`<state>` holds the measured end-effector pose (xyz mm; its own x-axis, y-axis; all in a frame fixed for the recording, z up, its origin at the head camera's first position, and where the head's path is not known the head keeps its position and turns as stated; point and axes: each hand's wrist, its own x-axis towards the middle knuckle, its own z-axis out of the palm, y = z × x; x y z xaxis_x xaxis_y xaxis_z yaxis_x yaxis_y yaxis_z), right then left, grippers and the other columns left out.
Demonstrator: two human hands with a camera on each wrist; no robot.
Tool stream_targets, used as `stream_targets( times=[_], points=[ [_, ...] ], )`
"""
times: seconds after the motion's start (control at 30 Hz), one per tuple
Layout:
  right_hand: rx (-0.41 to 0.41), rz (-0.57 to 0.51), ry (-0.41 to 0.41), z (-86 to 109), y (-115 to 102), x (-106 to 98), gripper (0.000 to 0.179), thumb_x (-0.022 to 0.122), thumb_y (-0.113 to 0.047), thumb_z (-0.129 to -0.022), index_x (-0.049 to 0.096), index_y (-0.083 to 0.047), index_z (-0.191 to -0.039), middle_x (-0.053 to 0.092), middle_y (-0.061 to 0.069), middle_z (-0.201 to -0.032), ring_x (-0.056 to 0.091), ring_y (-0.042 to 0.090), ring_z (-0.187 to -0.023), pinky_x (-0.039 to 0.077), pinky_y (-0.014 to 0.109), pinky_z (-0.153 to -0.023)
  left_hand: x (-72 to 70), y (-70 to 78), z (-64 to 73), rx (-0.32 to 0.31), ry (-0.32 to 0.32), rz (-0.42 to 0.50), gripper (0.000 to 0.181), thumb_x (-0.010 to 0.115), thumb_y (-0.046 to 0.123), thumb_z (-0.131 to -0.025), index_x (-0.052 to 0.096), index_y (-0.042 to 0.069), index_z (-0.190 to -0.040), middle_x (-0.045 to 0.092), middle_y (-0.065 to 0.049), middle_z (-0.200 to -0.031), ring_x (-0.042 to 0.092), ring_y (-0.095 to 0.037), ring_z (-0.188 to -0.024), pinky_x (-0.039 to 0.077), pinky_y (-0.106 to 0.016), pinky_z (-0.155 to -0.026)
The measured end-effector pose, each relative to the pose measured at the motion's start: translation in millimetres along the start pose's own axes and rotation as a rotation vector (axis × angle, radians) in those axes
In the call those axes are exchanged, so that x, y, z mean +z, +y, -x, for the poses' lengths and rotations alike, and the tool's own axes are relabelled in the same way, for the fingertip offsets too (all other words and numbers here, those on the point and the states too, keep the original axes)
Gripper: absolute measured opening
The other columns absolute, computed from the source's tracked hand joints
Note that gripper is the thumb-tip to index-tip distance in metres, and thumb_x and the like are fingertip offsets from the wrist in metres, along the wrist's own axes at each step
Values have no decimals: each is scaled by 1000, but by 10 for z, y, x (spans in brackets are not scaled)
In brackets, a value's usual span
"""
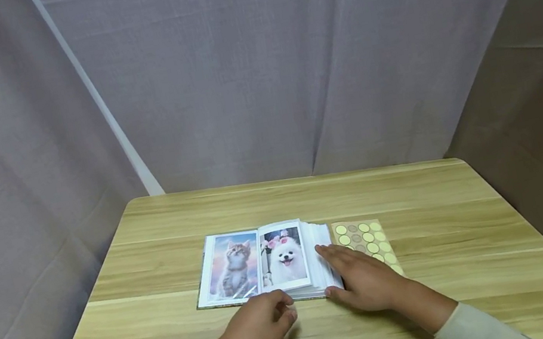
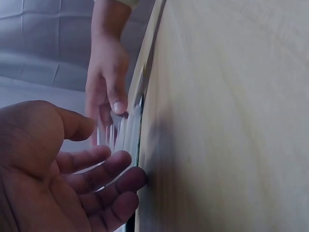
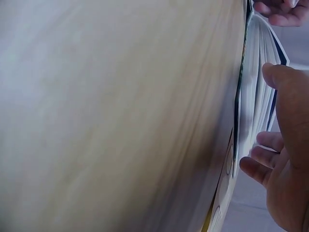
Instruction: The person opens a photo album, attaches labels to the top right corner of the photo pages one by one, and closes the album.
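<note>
A photo album [image 1: 238,301] lies open on the wooden table, a kitten picture [image 1: 234,266] on its left page and a white dog picture [image 1: 284,257] on its right. Along its right edge rests my right hand [image 1: 364,277], fingers extended over the fanned page edges. In the right wrist view, the thumb of the right hand [image 3: 289,145] lies by the page stack [image 3: 258,72]. My left hand [image 1: 263,322] is at the album's front edge, fingers loosely bent. The left wrist view shows that left hand [image 2: 63,169] with an empty palm, beside the album pages [image 2: 126,137].
To the right of the album lies a sheet of round yellow stickers [image 1: 370,237], partly hidden under my right hand. Several of its spots look darker. The wooden table [image 1: 152,233] is bordered by grey curtains [image 1: 234,79] at the back and sides.
</note>
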<state>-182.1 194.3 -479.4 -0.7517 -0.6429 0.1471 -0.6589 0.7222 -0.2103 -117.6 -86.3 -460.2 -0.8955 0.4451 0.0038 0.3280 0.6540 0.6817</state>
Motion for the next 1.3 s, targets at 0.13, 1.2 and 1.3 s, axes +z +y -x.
stream_targets(
  times=[0.13, 1.2, 1.3],
  points=[
    [8, 10, 12, 32, 40, -7, 90, 68, -48, -95, 28, -2, -161, 44, 21, -156, 41, 36, -143, 35, 52, -115, 63, 50, -25, 8, -9, 14, 21, 70, 25, -97, 71, 12, -113, 62, 19, -82, 56, 2, -74, 51, -26, -70],
    [112, 5, 57, 383, 377, -71, 88, 73, -44, -93, 31, -3, -160, 48, 20, -152, 44, 38, -140, 36, 55, -113, 323, 365, -224, 76, -38, 33, 29, 68, 25, -97, 68, 14, -124, 69, 3, -111, 62, -9, -107, 51, -30, -93],
    [121, 0, 63, 406, 413, -76, 89, 74, -43, -92, 31, -2, -159, 48, 20, -152, 44, 38, -140, 37, 55, -113, 349, 386, -248, 87, -37, 24, 29, 68, 26, -98, 68, 15, -125, 68, 3, -112, 62, -9, -108, 51, -30, -93]
  ],
)
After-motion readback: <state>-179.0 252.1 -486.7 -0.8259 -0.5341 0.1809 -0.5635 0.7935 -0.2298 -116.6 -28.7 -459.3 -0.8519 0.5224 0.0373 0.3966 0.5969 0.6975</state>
